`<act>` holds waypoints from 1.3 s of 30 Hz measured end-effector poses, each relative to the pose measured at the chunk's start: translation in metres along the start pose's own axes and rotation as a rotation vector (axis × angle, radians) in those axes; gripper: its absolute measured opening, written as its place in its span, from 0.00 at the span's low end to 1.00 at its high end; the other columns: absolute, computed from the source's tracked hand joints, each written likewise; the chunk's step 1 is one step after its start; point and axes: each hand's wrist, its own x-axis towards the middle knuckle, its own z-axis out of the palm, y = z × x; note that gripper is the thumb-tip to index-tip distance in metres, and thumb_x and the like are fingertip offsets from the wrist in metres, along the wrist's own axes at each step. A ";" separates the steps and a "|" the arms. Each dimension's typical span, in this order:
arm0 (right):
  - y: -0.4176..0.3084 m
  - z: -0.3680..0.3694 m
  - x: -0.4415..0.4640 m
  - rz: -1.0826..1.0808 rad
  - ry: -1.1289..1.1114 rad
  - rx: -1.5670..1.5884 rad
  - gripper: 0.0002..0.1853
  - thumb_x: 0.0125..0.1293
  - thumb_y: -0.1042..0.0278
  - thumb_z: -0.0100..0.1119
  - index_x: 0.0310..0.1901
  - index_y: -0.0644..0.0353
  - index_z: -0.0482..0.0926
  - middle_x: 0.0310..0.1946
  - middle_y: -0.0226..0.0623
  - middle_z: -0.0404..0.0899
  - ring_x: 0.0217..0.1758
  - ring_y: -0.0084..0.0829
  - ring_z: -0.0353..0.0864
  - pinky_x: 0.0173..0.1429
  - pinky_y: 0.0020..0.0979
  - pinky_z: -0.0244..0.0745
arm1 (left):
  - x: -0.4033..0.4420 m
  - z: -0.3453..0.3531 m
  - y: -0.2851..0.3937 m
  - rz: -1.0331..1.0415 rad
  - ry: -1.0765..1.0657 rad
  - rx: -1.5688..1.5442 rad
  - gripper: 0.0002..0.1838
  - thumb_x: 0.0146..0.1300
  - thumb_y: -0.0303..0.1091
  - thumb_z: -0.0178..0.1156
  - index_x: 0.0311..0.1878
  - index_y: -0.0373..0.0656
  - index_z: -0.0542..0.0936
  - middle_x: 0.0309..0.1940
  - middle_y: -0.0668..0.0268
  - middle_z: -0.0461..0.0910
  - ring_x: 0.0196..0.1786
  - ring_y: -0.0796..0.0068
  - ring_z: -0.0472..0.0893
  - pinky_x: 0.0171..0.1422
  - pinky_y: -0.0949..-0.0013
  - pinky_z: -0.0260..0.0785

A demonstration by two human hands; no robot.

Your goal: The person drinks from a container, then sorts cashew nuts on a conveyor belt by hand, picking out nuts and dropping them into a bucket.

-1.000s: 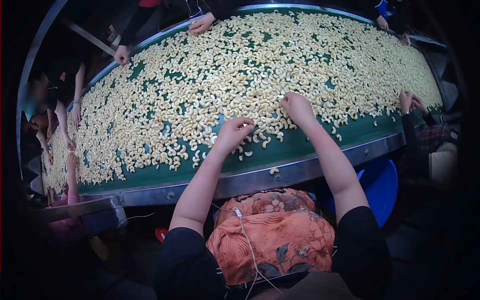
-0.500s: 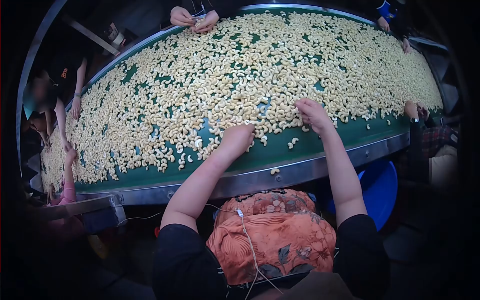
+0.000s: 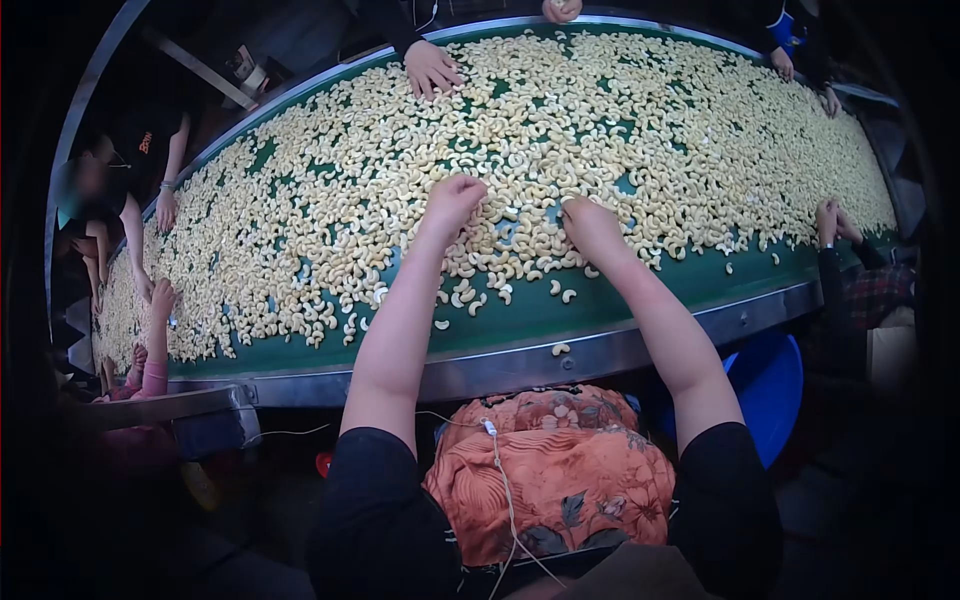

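Pale cashew nuts (image 3: pixel 380 190) lie thickly over a green conveyor belt (image 3: pixel 600 300). My left hand (image 3: pixel 455 207) is over the nuts near the middle of the belt, fingertips curled together. Whatever it may pinch is hidden by the fingers. To its right, my right hand (image 3: pixel 594 232) is closed low among the nuts, thumb and fingertips pointing left. I cannot make out whether a nut is between them. Green belt shows through the thin patch between my hands.
A metal rail (image 3: pixel 560 374) edges the near side, with one cashew on it. A blue tub (image 3: pixel 770 395) stands below right. Across the belt a co-worker's hand (image 3: pixel 432 70) lies on the nuts. Other people's hands (image 3: pixel 162 298) work at the left, more at the right.
My left hand has moved forward and slightly left over the nuts. My right hand has shifted left. The co-worker's hands opposite have separated, one now spread on the nuts.
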 end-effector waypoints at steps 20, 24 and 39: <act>-0.013 -0.003 -0.077 -0.262 -0.463 0.194 0.09 0.57 0.68 0.54 0.37 0.62 0.70 0.27 0.43 0.75 0.31 0.41 0.76 0.33 0.37 0.70 | 0.014 0.080 0.028 -0.167 -0.270 -0.330 0.08 0.59 0.38 0.58 0.33 0.44 0.75 0.19 0.72 0.69 0.17 0.87 0.61 0.19 0.81 0.49; 0.022 -0.032 -0.085 0.304 -0.957 1.240 0.07 0.59 0.68 0.54 0.38 0.57 0.71 0.25 0.33 0.74 0.19 0.23 0.67 0.20 0.24 0.59 | 0.014 0.146 0.053 0.180 -0.383 0.429 0.11 0.56 0.37 0.60 0.35 0.39 0.79 0.22 0.66 0.76 0.24 0.78 0.73 0.29 0.74 0.65; 0.101 -0.073 -0.038 0.021 -0.090 0.310 0.10 0.55 0.64 0.56 0.32 0.61 0.78 0.27 0.43 0.78 0.31 0.40 0.78 0.37 0.37 0.71 | 0.001 0.144 0.038 -0.215 -0.351 -0.560 0.04 0.59 0.33 0.58 0.34 0.45 0.74 0.21 0.73 0.70 0.18 0.86 0.65 0.20 0.81 0.54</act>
